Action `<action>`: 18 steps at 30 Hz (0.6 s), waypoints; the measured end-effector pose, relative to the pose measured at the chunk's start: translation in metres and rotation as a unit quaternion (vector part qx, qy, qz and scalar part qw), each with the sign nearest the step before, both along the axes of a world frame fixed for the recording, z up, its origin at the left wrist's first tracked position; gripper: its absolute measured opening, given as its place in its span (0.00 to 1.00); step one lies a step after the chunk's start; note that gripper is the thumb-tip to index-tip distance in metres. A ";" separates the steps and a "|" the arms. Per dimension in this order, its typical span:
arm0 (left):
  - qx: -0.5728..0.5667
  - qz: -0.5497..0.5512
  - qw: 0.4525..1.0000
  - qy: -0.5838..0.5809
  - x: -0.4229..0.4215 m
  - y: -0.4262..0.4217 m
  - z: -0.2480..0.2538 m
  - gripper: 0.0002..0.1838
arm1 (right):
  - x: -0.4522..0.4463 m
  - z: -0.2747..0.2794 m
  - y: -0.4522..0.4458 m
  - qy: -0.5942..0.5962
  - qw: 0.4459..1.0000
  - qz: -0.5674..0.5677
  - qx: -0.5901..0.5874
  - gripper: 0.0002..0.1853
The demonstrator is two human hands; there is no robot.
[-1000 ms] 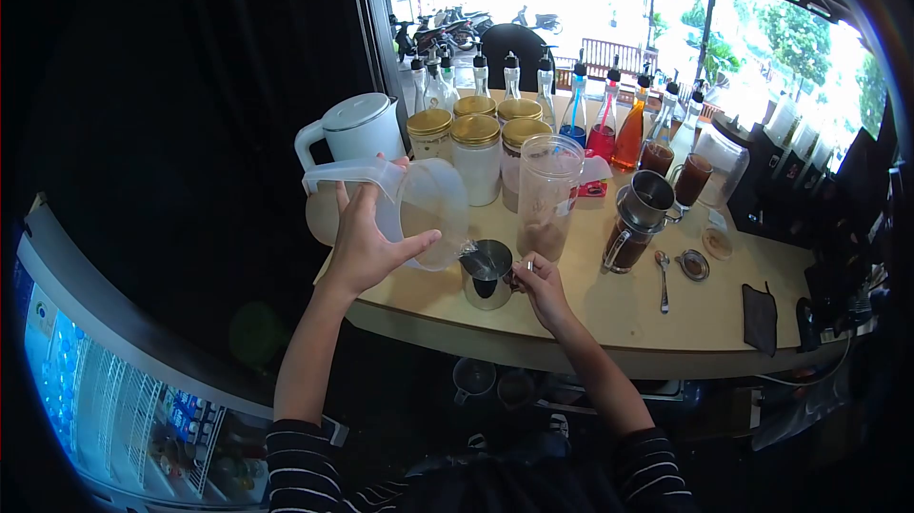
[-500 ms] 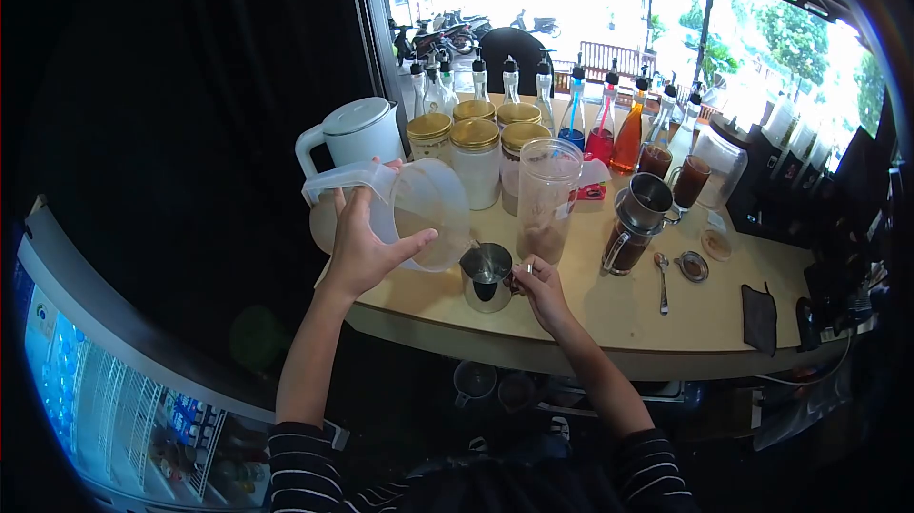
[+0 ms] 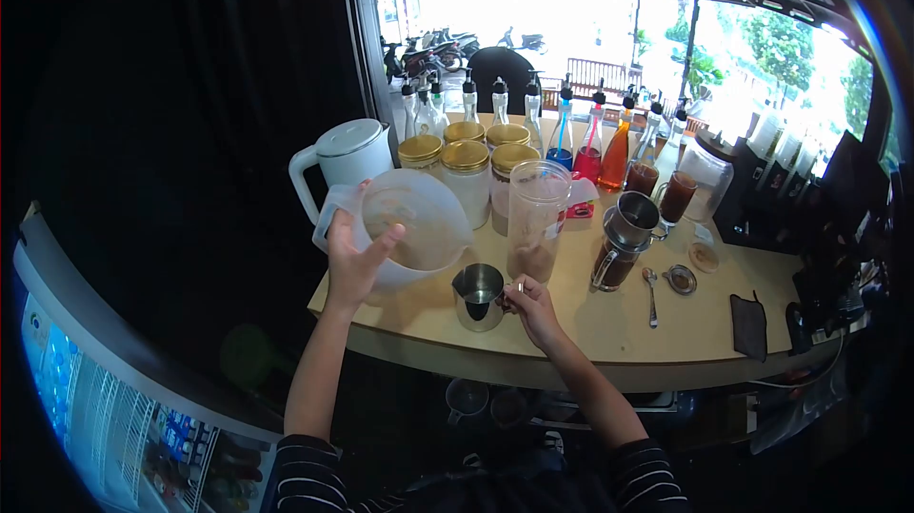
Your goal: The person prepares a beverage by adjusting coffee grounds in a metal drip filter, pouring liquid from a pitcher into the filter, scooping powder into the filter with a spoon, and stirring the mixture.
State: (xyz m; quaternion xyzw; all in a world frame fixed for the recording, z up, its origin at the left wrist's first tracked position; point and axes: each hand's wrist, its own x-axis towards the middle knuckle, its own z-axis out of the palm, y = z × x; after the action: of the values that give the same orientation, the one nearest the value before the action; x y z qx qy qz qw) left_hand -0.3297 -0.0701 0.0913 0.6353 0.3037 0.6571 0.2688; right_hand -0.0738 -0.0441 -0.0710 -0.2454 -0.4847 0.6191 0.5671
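Note:
My left hand [image 3: 352, 261] is wrapped round a translucent plastic pitcher [image 3: 414, 223], held tilted above the counter with its mouth facing me. My right hand [image 3: 533, 308] grips the handle of a small metal pitcher [image 3: 479, 299] near the counter's front edge. Liquid appears inside this metal pitcher. Just behind it stands a tall clear plastic container [image 3: 536, 227] with brown contents at the bottom. To the right, a metal drip filter [image 3: 633, 218] sits on a glass mug of dark liquid [image 3: 614, 267].
Gold-lidded jars [image 3: 465, 155] and several pump bottles [image 3: 619, 156] line the back. A white kettle [image 3: 352, 153] stands at left. On the right of the counter [image 3: 581, 337] lie a spoon [image 3: 651, 296], a small round metal piece [image 3: 681, 279] and a dark cloth [image 3: 749, 325].
The stream from the plastic pitcher into the metal pitcher has stopped. My left hand has tipped the plastic pitcher back more upright. The whole view has shifted slightly.

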 end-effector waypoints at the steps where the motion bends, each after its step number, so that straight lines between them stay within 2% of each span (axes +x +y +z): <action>1: 0.003 -0.005 1.000 0.000 -0.002 0.002 0.000 0.38 | 0.001 -0.001 0.001 0.000 1.000 -0.005 0.003 0.10; 4: 0.011 0.005 0.997 -0.077 -0.007 0.009 -0.005 0.31 | 0.000 0.001 0.000 -0.001 1.000 0.004 -0.004 0.11; 8: -0.035 0.019 0.987 -0.155 -0.003 0.014 -0.018 0.29 | 0.001 0.004 -0.004 -0.008 1.000 -0.004 -0.014 0.08; 10: -0.049 0.030 0.977 -0.207 -0.003 0.019 -0.025 0.28 | 0.001 0.003 -0.003 0.004 1.000 0.004 -0.008 0.11; 14: -0.036 0.050 0.973 -0.223 0.001 0.031 -0.031 0.28 | 0.000 0.004 -0.004 0.018 1.000 -0.003 -0.014 0.11; 16: -0.071 0.066 0.961 -0.259 0.002 0.041 -0.033 0.28 | -0.001 0.007 -0.005 0.068 0.997 0.015 -0.028 0.11; 18: -0.065 0.088 0.963 -0.248 0.002 0.046 -0.037 0.28 | 0.002 0.013 -0.010 0.056 0.998 0.019 -0.037 0.10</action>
State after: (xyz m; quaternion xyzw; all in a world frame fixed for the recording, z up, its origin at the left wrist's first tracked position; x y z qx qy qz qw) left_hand -0.3274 -0.0237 0.0540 0.4047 0.3245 0.7936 0.3181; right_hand -0.0714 -0.0544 -0.0580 -0.2217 -0.4336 0.6601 0.5719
